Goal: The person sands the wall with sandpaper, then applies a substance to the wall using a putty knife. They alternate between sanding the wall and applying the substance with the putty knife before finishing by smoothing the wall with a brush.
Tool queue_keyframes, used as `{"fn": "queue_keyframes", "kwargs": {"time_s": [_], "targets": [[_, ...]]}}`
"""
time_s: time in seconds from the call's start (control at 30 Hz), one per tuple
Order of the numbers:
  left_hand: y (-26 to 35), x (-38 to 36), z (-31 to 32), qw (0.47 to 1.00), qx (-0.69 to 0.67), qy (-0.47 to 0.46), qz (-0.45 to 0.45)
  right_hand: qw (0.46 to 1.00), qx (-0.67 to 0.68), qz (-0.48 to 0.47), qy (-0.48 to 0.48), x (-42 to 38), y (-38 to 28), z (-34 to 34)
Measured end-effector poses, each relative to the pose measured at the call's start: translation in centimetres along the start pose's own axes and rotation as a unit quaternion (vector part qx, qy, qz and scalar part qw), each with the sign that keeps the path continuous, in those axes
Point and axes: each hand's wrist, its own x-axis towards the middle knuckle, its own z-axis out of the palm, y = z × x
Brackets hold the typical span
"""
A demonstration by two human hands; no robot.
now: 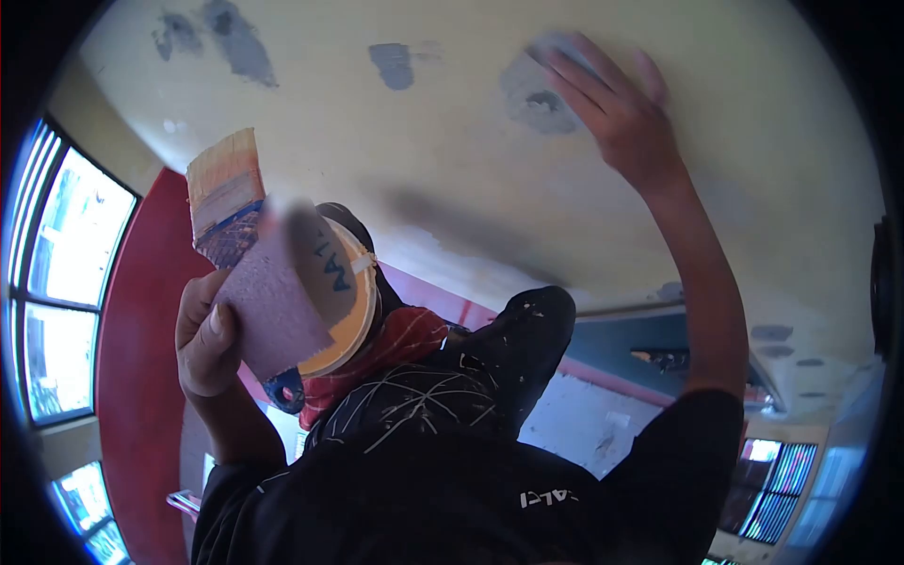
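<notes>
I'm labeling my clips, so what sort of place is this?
Probably a room under repair or repainting: grey patches dot the cream surface, a wide paintbrush is in view, and large windows let in light.

Right arm [704, 273] raised, right hand [626, 118] with extended fingers; left arm [235, 424] bent, left hand [207, 341] curled.

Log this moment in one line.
left hand: gripping curled sheet | brush: beside sheet | tub: behind sheet | right hand: at grey patch, fingers blurred
</notes>
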Motion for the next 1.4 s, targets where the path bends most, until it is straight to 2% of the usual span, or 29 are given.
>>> {"fn": "queue_keyframes", "kwargs": {"time_s": [0.1, 0.23, 0.4, 0.5, 0.6, 0.67, 0.7, 0.73, 0.83, 0.9, 0.97, 1.07, 1.17, 1.23, 1.3, 1.33, 1.4], "targets": [[-0.5, -1.6, 0.4, 0.998, -0.006, 0.055, 0.011, 0.995, 0.027, -0.006, -0.091, -5.8, 0.8, -1.9], [-1.1, -0.9, 0.7, 0.998, 0.007, 0.056, 0.019, 0.998, 0.002, 0.002, -0.062, -6.9, 2.4, -4.1], [-1.2, 0.0, 0.0, 0.999, 0.005, 0.008, 0.031, 0.997, -0.043, 0.044, 0.040, 0.4, 0.1, -4.0], [-1.4, -0.3, -0.8, 1.000, -0.016, 0.011, 0.010, 0.996, -0.085, 0.027, 0.006, 1.1, -0.3, -1.2], [-1.2, -0.8, -1.3, 0.998, -0.048, -0.026, 0.023, 0.995, -0.063, 0.078, 0.015, -3.1, -1.1, 0.5], [-1.1, -1.5, -0.9, 0.998, -0.054, 0.021, 0.029, 0.986, -0.082, 0.097, -0.108, -8.3, -4.3, 2.4], [-1.2, -1.8, -0.6, 0.997, -0.056, 0.041, 0.034, 0.990, -0.009, 0.069, -0.123, -11.9, -6.0, 3.8], [-1.4, -1.9, -0.7, 0.997, -0.031, 0.052, 0.037, 0.980, 0.073, 0.038, -0.181, -14.8, -7.4, 4.6], [-1.1, -1.1, -0.6, 0.999, -0.013, 0.039, 0.030, 0.972, 0.185, 0.053, -0.135, -14.2, -8.4, 3.1], [-0.9, -0.4, -0.7, 0.999, -0.021, 0.014, 0.025, 0.982, 0.114, 0.150, -0.026, -11.5, -6.2, 1.7], [-0.6, 0.0, -1.2, 1.000, -0.027, 0.003, 0.007, 0.968, 0.063, 0.228, 0.088, -8.3, -3.1, 0.0], [-0.7, -0.7, -1.9, 0.999, -0.029, 0.009, -0.026, 0.929, -0.006, 0.275, 0.249, -5.1, 0.4, -1.0], [-0.7, -0.9, -1.5, 0.997, 0.038, 0.054, -0.034, 0.887, -0.040, 0.304, 0.346, -3.5, 0.5, -1.4], [-0.5, -0.5, 0.2, 0.988, 0.107, 0.110, -0.029, 0.910, -0.024, 0.313, 0.271, -5.0, -1.3, 0.0], [-0.5, -0.3, 1.3, 0.982, 0.128, 0.139, -0.021, 0.951, 0.008, 0.283, 0.124, -7.1, -5.1, 5.2], [-0.6, -0.3, 1.7, 0.983, 0.121, 0.136, -0.010, 0.958, 0.067, 0.277, 0.039, -9.1, -8.5, 6.7], [-0.9, -0.5, 1.1, 0.989, 0.098, 0.108, 0.011, 0.971, 0.116, 0.198, -0.066, -11.9, -14.6, 8.2]]}}
